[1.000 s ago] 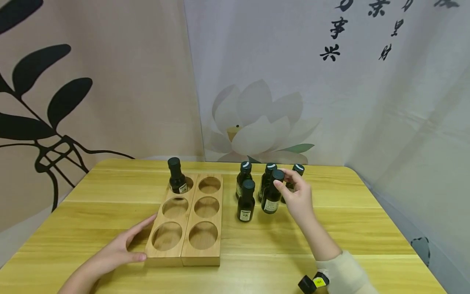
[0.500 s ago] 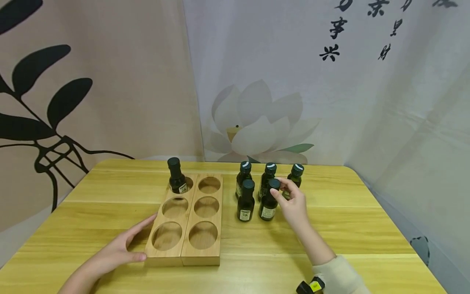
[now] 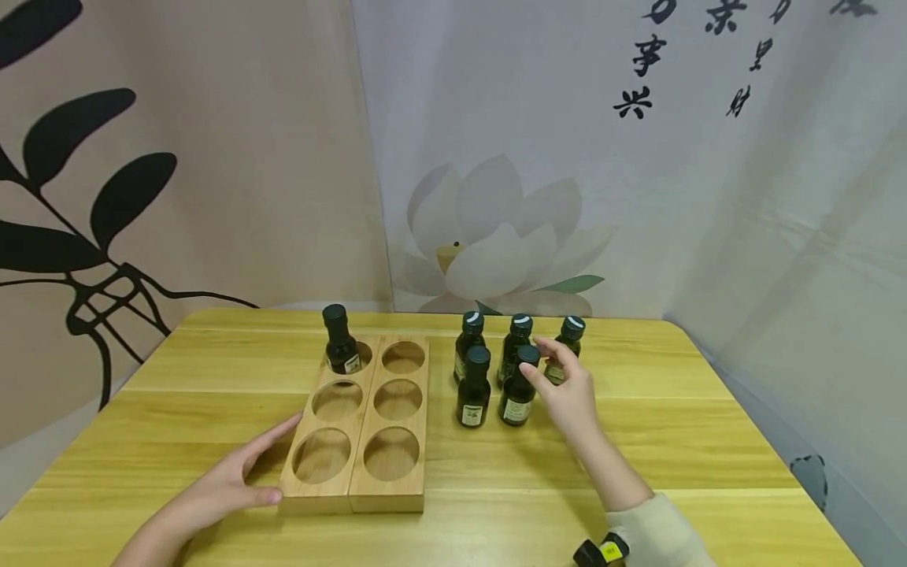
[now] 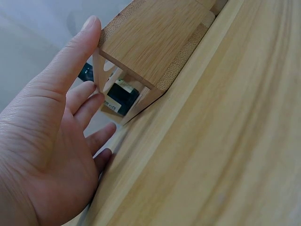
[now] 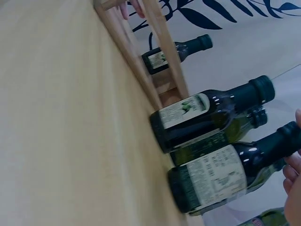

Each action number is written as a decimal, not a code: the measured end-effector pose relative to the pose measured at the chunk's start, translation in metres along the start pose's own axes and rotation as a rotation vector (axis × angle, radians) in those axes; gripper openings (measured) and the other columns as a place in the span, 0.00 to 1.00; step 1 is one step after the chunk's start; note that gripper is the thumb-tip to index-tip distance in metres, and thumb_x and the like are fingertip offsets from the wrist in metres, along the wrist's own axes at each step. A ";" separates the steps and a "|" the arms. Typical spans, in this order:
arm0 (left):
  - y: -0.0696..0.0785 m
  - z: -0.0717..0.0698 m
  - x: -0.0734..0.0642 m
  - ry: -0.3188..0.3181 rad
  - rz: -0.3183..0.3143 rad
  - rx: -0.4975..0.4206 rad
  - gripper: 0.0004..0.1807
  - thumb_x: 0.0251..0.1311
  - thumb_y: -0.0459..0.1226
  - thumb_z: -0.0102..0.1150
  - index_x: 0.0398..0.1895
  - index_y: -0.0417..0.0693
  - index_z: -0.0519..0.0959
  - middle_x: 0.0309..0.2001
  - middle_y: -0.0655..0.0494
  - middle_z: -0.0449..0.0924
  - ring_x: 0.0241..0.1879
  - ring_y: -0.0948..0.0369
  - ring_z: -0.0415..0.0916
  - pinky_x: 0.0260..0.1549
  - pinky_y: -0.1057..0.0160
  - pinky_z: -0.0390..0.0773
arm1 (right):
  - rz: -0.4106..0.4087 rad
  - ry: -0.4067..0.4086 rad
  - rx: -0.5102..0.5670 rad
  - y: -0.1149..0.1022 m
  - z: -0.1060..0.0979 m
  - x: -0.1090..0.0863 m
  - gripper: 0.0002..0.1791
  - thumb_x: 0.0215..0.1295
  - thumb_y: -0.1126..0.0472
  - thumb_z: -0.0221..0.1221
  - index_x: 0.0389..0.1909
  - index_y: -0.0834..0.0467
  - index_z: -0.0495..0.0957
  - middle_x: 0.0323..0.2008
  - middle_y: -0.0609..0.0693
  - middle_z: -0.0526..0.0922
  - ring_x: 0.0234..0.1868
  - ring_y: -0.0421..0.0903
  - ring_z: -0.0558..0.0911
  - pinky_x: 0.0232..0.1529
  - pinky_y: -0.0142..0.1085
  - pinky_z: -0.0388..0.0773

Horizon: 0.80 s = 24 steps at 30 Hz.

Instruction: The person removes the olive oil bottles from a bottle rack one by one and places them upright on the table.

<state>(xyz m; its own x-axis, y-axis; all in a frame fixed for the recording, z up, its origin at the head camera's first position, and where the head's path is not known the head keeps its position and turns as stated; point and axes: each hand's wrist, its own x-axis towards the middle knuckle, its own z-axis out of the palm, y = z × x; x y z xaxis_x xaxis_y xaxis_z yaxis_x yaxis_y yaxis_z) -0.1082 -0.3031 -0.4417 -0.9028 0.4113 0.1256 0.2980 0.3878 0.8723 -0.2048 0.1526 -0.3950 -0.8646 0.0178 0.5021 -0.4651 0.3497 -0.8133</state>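
My right hand [image 3: 569, 394] pinches the black cap of a dark glass bottle [image 3: 516, 405] that stands upright, its cream label facing me. In the right wrist view, fingertips [image 5: 292, 172] lie at that bottle's neck. Close to its left stands a similar bottle [image 3: 472, 403], with several more behind. My left hand [image 3: 220, 488] rests at the near left end of a wooden two-row rack [image 3: 354, 502], fingers extended; its thumb touches the front corner and its index finger the side. One bottle [image 3: 343, 346] sits in the far left hole; the other holes are bare.
Behind the front pair stand bottles with white-marked caps: one at the left [image 3: 471, 339], another in the middle [image 3: 520, 329] and a third at the right [image 3: 571, 332]. All are on a yellow wooden table [image 3: 708, 441]. A printed cloth [image 3: 496, 94] hangs behind the far edge.
My right hand has lowered the dark bottle and moved it slightly toward me, beside the other front bottle. It has stayed nearly still since half a second ago. My left hand and the rack have not moved.
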 end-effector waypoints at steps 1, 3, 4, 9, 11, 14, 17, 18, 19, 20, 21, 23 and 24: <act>0.000 0.000 0.000 0.002 0.002 0.003 0.44 0.58 0.37 0.65 0.75 0.50 0.54 0.69 0.79 0.52 0.61 0.84 0.47 0.50 0.23 0.46 | -0.016 0.006 -0.001 -0.002 -0.001 0.001 0.23 0.59 0.60 0.67 0.56 0.59 0.76 0.47 0.55 0.80 0.49 0.46 0.74 0.52 0.53 0.69; -0.001 0.001 0.000 0.004 0.006 0.005 0.44 0.57 0.37 0.66 0.75 0.49 0.54 0.69 0.79 0.53 0.61 0.83 0.47 0.50 0.23 0.46 | -0.042 0.019 -0.013 -0.008 -0.003 0.003 0.23 0.60 0.60 0.67 0.56 0.58 0.76 0.49 0.55 0.80 0.49 0.45 0.74 0.50 0.49 0.71; -0.001 0.001 0.000 0.005 0.008 0.006 0.44 0.57 0.37 0.66 0.75 0.49 0.54 0.69 0.79 0.53 0.61 0.83 0.47 0.50 0.23 0.46 | -0.053 0.025 -0.019 -0.011 -0.004 0.005 0.22 0.60 0.61 0.66 0.55 0.58 0.76 0.49 0.55 0.80 0.48 0.45 0.73 0.49 0.46 0.72; -0.002 0.000 0.000 0.002 0.005 -0.001 0.44 0.58 0.38 0.65 0.75 0.50 0.54 0.69 0.78 0.52 0.61 0.83 0.47 0.50 0.23 0.46 | -0.094 0.042 -0.003 -0.038 -0.002 0.012 0.22 0.60 0.66 0.65 0.56 0.61 0.76 0.49 0.58 0.80 0.49 0.48 0.72 0.46 0.33 0.72; -0.002 0.000 0.000 0.000 0.001 -0.006 0.44 0.58 0.38 0.65 0.75 0.51 0.54 0.69 0.78 0.52 0.61 0.83 0.47 0.50 0.23 0.45 | -0.126 0.040 0.015 -0.055 0.002 0.015 0.22 0.59 0.69 0.65 0.55 0.64 0.75 0.49 0.62 0.79 0.50 0.53 0.73 0.50 0.37 0.70; -0.002 -0.001 0.000 -0.002 0.000 -0.008 0.44 0.58 0.38 0.65 0.75 0.51 0.54 0.70 0.78 0.52 0.62 0.83 0.47 0.49 0.23 0.45 | -0.175 0.029 0.037 -0.080 0.008 0.018 0.21 0.59 0.71 0.64 0.54 0.69 0.74 0.47 0.66 0.78 0.50 0.61 0.72 0.54 0.47 0.66; -0.002 0.000 0.000 -0.004 0.002 -0.007 0.44 0.58 0.38 0.65 0.75 0.51 0.54 0.70 0.77 0.52 0.62 0.83 0.47 0.49 0.23 0.45 | -0.192 0.008 0.056 -0.095 0.014 0.020 0.21 0.60 0.71 0.63 0.54 0.69 0.74 0.48 0.66 0.78 0.50 0.62 0.71 0.54 0.53 0.65; -0.002 0.000 0.000 -0.004 -0.001 -0.009 0.44 0.58 0.38 0.65 0.75 0.51 0.53 0.70 0.78 0.52 0.62 0.83 0.47 0.49 0.22 0.46 | -0.195 0.001 0.056 -0.099 0.017 0.021 0.21 0.60 0.71 0.63 0.55 0.69 0.74 0.48 0.66 0.78 0.50 0.61 0.71 0.54 0.54 0.65; -0.002 0.000 0.000 -0.005 -0.001 -0.011 0.44 0.58 0.38 0.65 0.75 0.50 0.53 0.70 0.78 0.52 0.62 0.83 0.47 0.49 0.22 0.46 | -0.196 -0.007 0.060 -0.102 0.019 0.022 0.21 0.60 0.71 0.63 0.55 0.70 0.73 0.48 0.66 0.78 0.50 0.61 0.71 0.54 0.54 0.66; -0.003 0.000 0.000 -0.006 -0.004 -0.016 0.43 0.59 0.39 0.65 0.75 0.50 0.53 0.70 0.78 0.52 0.61 0.83 0.47 0.49 0.22 0.45 | -0.194 -0.014 0.062 -0.105 0.022 0.023 0.21 0.60 0.71 0.63 0.55 0.69 0.73 0.48 0.65 0.78 0.50 0.59 0.71 0.54 0.53 0.66; -0.003 0.000 0.000 -0.006 -0.006 -0.018 0.43 0.59 0.39 0.65 0.75 0.50 0.53 0.70 0.78 0.52 0.61 0.83 0.47 0.49 0.22 0.45 | -0.194 -0.021 0.061 -0.107 0.025 0.024 0.21 0.60 0.71 0.63 0.55 0.69 0.73 0.49 0.65 0.78 0.50 0.57 0.72 0.54 0.52 0.66; -0.003 0.000 0.000 -0.006 -0.004 -0.016 0.43 0.59 0.39 0.65 0.75 0.50 0.53 0.70 0.78 0.52 0.61 0.83 0.47 0.48 0.22 0.46 | -0.205 -0.029 0.067 -0.107 0.032 0.027 0.21 0.60 0.71 0.64 0.54 0.69 0.74 0.48 0.65 0.78 0.50 0.56 0.72 0.54 0.50 0.67; -0.004 -0.001 0.000 -0.007 -0.002 -0.016 0.43 0.59 0.39 0.65 0.75 0.50 0.53 0.70 0.77 0.52 0.62 0.83 0.47 0.49 0.22 0.46 | -0.217 -0.034 0.075 -0.105 0.036 0.029 0.22 0.59 0.71 0.64 0.55 0.69 0.74 0.48 0.64 0.79 0.50 0.55 0.72 0.54 0.49 0.67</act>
<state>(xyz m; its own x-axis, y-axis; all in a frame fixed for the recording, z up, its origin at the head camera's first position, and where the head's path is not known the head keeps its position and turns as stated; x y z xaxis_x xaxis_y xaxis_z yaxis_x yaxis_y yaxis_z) -0.1099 -0.3048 -0.4446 -0.9012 0.4164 0.1204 0.2911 0.3755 0.8799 -0.1879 0.0825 -0.3061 -0.7480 -0.0823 0.6586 -0.6527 0.2713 -0.7074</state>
